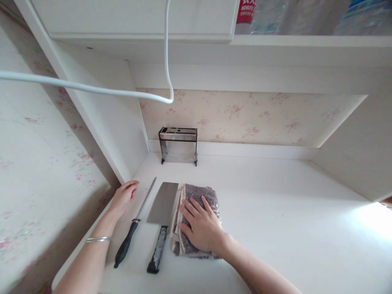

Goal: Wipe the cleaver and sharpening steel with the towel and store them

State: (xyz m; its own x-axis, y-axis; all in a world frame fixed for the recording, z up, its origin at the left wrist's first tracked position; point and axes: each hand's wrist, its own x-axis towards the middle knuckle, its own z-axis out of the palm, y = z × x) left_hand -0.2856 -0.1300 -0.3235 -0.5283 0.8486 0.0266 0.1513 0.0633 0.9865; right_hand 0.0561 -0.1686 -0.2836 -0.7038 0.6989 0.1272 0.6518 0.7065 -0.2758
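My right hand (200, 224) lies flat, fingers spread, on a folded grey-brown towel (200, 192) with pale edging. Left of the towel a cleaver (163, 204) rests on the counter, its wide blade pointing away and its worn black handle toward me. Beside it is a sharpening steel (130, 237) with a thin rod and a black handle. My left hand (124, 196) is at the counter's left side, near the steel's rod tip, with its fingers curled together and nothing visible in them. A silver bangle (98, 239) circles the left wrist.
A metal knife rack (178, 134) with black side frames stands at the back of the white counter (275, 212). A white cable (122, 93) hangs in front, close to the camera. Overhead is a shelf (275, 41) holding plastic-wrapped items. A white panel (101, 106) rises at the left.
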